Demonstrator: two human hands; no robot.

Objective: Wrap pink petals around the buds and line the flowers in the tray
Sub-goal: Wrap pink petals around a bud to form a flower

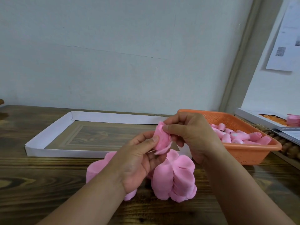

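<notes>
now both hands, left hand (138, 159) and right hand (193, 137), fingers pinching thin pink foam petal stack (162, 140); loose grip risks sheets slipping, fanning apart.

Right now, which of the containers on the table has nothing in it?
The white cardboard tray straight ahead; it shows only a bare, wood-patterned floor. The orange basket on the right holds pink buds.

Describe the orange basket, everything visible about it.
The orange basket is a shallow rectangular tray of what looks like plastic, its walls pierced with small holes under a smooth rolled rim. It sits upright on the wooden table, at the right, beside the white cardboard tray. It holds a loose heap of pink buds, lying on their sides. The right hand is in front of its left end, hiding that part; whether it touches is unclear.
</notes>
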